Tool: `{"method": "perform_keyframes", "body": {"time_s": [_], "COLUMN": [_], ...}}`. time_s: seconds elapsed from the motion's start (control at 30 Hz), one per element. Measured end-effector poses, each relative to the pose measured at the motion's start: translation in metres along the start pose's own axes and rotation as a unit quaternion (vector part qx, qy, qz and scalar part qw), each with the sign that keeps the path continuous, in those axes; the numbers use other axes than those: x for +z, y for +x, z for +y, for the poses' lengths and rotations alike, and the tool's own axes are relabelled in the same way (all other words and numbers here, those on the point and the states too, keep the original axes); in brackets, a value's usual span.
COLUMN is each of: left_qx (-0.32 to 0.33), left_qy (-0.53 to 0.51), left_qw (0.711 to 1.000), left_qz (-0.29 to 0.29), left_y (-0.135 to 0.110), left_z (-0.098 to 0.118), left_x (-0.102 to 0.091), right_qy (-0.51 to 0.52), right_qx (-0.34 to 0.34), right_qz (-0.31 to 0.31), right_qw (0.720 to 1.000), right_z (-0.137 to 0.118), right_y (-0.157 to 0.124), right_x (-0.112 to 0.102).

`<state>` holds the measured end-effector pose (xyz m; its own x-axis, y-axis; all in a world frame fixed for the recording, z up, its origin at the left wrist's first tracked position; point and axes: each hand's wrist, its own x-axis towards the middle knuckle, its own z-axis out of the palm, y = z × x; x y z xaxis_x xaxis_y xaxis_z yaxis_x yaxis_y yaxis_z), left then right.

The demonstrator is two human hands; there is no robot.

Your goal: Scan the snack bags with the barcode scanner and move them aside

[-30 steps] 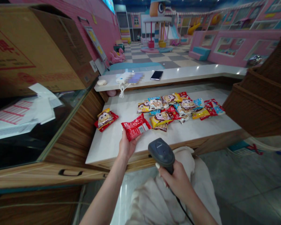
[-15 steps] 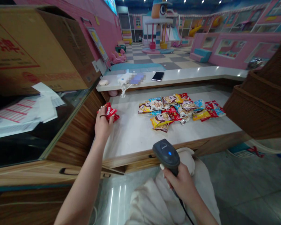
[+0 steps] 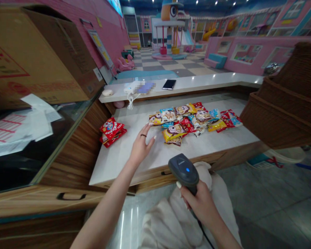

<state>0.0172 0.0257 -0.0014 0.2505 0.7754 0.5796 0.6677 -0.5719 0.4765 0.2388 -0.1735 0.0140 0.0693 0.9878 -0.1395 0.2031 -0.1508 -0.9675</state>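
Observation:
My left hand [image 3: 143, 143] is over the white counter [image 3: 121, 157], thumb and fingers apart, with nothing in it. Its fingertips are close to the left edge of a pile of snack packets; a yellow snack packet [image 3: 174, 131] lies at the pile's front. Whether they touch the pile I cannot tell. Red snack packets [image 3: 112, 130] lie stacked at the counter's left end, apart from the hand. Low in front of me, my right hand [image 3: 200, 200] grips the handle of a dark grey barcode scanner [image 3: 183, 170]. A blue light glows on its top, and a cord trails down.
A cardboard box [image 3: 54, 55] and loose papers [image 3: 38, 121] sit on the glass-topped cabinet to the left. Along the raised ledge lie a phone [image 3: 169, 84] and a white device with a cable [image 3: 131, 90]. Brown woven baskets [image 3: 282, 107] stand at the right, above a bucket [image 3: 277, 157].
My left hand has let go of the red packets at the left end and moved right toward the pile. My right hand still holds the scanner in the same place. The view has shifted slightly.

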Motion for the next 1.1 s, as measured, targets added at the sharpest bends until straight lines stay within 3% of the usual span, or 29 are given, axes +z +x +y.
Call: {"method": "perform_keyframes", "body": {"time_s": [0.13, 0.27, 0.37, 0.5, 0.57, 0.73, 0.8, 1.1], "left_qx": [0.042, 0.015, -0.023, -0.100, -0.162, -0.338, -0.368, -0.392], "left_qy": [-0.052, -0.067, -0.101, -0.213, -0.317, -0.561, -0.593, -0.598], "left_qw": [0.995, 0.992, 0.990, 0.971, 0.934, 0.754, 0.715, 0.699], "left_qz": [-0.073, -0.108, -0.098, -0.049, -0.006, 0.048, 0.043, 0.021], "left_y": [0.010, 0.025, 0.028, 0.019, 0.008, -0.024, -0.035, -0.044], "left_z": [0.032, 0.039, 0.038, 0.039, 0.039, 0.033, 0.029, 0.022], "left_x": [0.047, 0.076, 0.080, 0.065, 0.056, 0.033, 0.027, 0.031], "right_qy": [-0.001, -0.006, 0.004, 0.004, 0.007, 0.012, 0.013, 0.021], "right_qx": [-0.004, -0.001, -0.005, -0.008, -0.002, 0.007, 0.007, 0.004], "right_qz": [0.009, 0.017, 0.024, 0.031, 0.023, 0.010, 0.009, -0.006], "right_qw": [1.000, 1.000, 1.000, 0.999, 1.000, 1.000, 1.000, 1.000], "right_z": [0.000, 0.003, 0.005, 0.005, 0.003, -0.002, -0.004, -0.006], "right_y": [-0.002, -0.002, -0.001, 0.001, 0.001, 0.003, 0.004, 0.010], "right_x": [-0.002, -0.006, -0.009, -0.011, -0.010, -0.007, -0.005, 0.000]}}
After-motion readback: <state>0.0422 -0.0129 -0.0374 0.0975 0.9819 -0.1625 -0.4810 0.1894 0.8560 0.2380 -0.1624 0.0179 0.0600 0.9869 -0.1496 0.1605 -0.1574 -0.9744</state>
